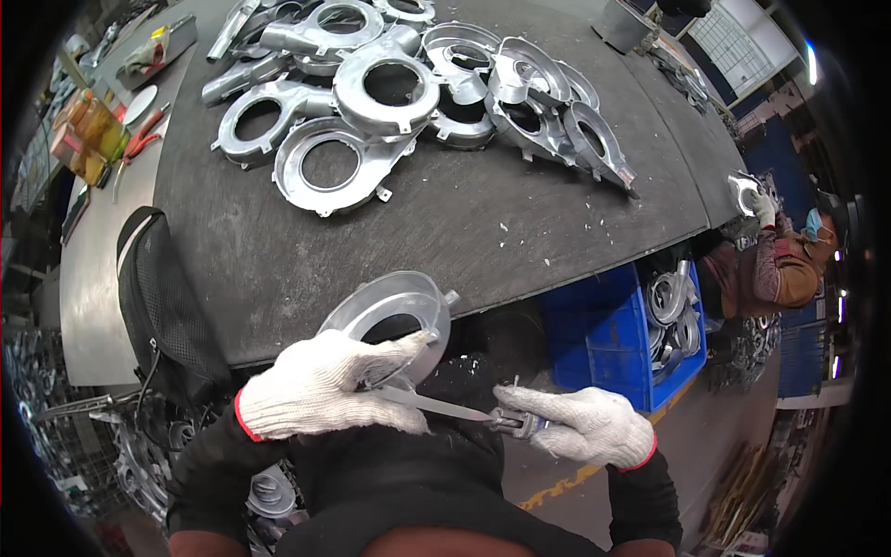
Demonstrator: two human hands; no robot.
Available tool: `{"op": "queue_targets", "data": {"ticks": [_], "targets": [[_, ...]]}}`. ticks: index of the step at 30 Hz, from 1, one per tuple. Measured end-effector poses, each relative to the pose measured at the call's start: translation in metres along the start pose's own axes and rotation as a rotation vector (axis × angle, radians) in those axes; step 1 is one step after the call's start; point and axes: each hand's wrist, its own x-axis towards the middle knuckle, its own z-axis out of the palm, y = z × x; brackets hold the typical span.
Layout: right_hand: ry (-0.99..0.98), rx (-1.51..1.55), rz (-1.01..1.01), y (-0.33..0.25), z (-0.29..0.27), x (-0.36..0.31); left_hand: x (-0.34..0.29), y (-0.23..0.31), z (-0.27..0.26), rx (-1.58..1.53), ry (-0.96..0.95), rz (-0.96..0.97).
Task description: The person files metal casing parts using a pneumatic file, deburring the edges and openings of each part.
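Both my hands wear white knitted gloves with red cuffs. In my left hand [339, 385] is a silvery cast metal housing [429, 311], ring-shaped with a large round opening, held at the table's near edge. My right hand [580, 422] grips a hand tool with a long flat blade [445, 407], which looks like a file. A grey metal fitting [520, 424] joins the blade at my right fingers. The blade points left, and its far end reaches the housing beside my left fingers. My left palm hides part of the housing.
A pile of similar metal housings [385, 84] covers the table's far part. A black mesh bag or chair back [167, 297] stands left. Below the table edge, a blue crate [603, 339] holds more housings. A masked co-worker [784, 265] handles a part at the right.
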Motion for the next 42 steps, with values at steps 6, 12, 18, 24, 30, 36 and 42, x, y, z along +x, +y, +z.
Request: {"op": "queue_targets", "data": {"ticks": [6,12,18,24,30,36,42], "targets": [[0.185,-0.237,-0.045,-0.001,0.015,0.001,-0.003,0.013,0.006,-0.077,0.134,-0.156],[0.278,-0.12,-0.103,-0.007,0.034,0.018,0.006,-0.005,0.025,-0.378,0.396,-0.177],[0.274,0.158,-0.168,-0.004,0.058,0.041,0.015,-0.012,0.04,-1.094,0.46,0.191],[0.24,0.296,-0.037,-0.014,0.054,0.055,0.018,-0.024,0.052,-1.05,0.423,0.318],[0.329,0.275,-0.019,-0.021,0.055,0.048,0.028,-0.043,0.049,-0.848,0.294,0.401],[0.212,0.192,0.059,-0.029,0.046,0.051,0.036,-0.079,0.059,-0.801,0.362,0.588],[0.368,0.095,-0.146,-0.016,0.051,0.03,0.001,-0.053,0.009,-0.954,0.024,0.217]]}}
